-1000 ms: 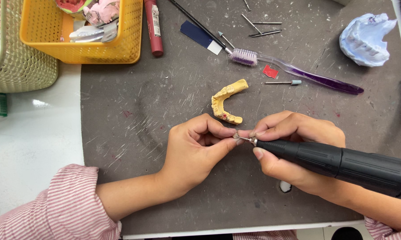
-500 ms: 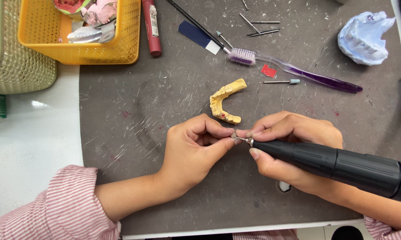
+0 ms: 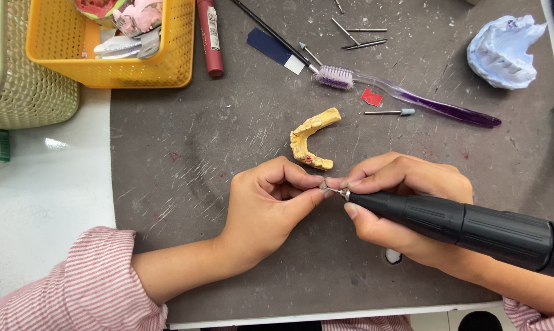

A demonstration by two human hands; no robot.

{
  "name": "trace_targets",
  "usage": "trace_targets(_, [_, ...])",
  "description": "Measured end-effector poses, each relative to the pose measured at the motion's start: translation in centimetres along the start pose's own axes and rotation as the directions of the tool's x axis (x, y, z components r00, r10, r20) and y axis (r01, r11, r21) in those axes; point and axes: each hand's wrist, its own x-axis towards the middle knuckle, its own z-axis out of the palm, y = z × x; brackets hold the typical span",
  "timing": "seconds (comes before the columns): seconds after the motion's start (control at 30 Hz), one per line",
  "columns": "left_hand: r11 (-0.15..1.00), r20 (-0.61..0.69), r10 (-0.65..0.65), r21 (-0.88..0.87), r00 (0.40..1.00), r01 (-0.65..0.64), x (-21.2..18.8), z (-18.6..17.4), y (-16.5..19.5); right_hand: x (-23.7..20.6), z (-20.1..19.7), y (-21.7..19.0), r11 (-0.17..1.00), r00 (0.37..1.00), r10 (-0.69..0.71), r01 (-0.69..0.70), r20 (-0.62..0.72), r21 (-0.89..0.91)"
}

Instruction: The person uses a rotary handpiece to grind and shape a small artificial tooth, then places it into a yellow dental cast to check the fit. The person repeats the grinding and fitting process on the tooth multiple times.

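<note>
- The left hand (image 3: pixel 268 205) lies low on the grey work mat (image 3: pixel 185 184), its forearm coming in from the lower left out of a pink striped sleeve (image 3: pixel 74 288). Thumb and forefinger are pinched together on a tiny piece (image 3: pixel 322 184) at their tips, too small to make out; the other fingers curl under the palm.
- The right hand (image 3: pixel 406 208) comes in from the lower right, wrist bent inward. Its fingers are clamped around the front of a black rotary handpiece (image 3: pixel 473 227), held like a pen, with the thick body running off to the right past the knuckles.
- The handpiece's thin metal bur (image 3: pixel 335 192) points left and meets the pinched piece right between the two hands' fingertips, which are almost touching.
- Just beyond the fingertips, near the left forefinger, a yellow dental cast (image 3: pixel 311 138), arch-shaped, lies on the mat, apart from both hands.
- Farther out from the right hand's knuckles lie a small mounted bur (image 3: pixel 388 112), a red scrap (image 3: pixel 371 97) and a purple toothbrush (image 3: pixel 412 98).
- Well beyond the fingers, at the mat's far right, sits a pale blue dental cast (image 3: pixel 504 52); far left stands a yellow basket (image 3: pixel 105 64) beside a green woven basket (image 3: pixel 25 98), with a red pen (image 3: pixel 209 40) just right of the yellow one.
</note>
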Motion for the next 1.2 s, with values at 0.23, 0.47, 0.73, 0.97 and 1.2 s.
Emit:
trace_targets(0.23, [1.0, 0.009, -0.003, -0.003, 1.0, 0.003, -0.03, -0.03, 0.07, 0.05, -0.04, -0.03, 1.0, 1.0, 0.006, -0.006, 0.002, -0.019])
trace_targets(0.47, [1.0, 0.007, 0.001, 0.004, 1.0, -0.001, -0.03, 0.06, -0.08, 0.02, -0.12, -0.11, 1.0, 1.0, 0.005, -0.005, 0.005, -0.016])
trace_targets(0.73, [1.0, -0.002, 0.007, 0.017, 1.0, -0.007, -0.07, 0.08, -0.01, 0.18, -0.15, -0.29, 1.0, 1.0, -0.007, 0.007, 0.005, -0.029])
trace_targets(0.97, [1.0, 0.006, 0.005, 0.007, 1.0, -0.005, -0.14, 0.04, 0.08, 0.28, -0.15, -0.37, 1.0, 1.0, -0.001, 0.002, 0.015, -0.025])
trace_targets(1.2, [0.999, -0.012, 0.007, 0.035, 1.0, -0.006, -0.02, 0.13, 0.05, 0.37, -0.17, -0.38, 0.999, 1.0, 0.017, -0.016, 0.018, -0.041])
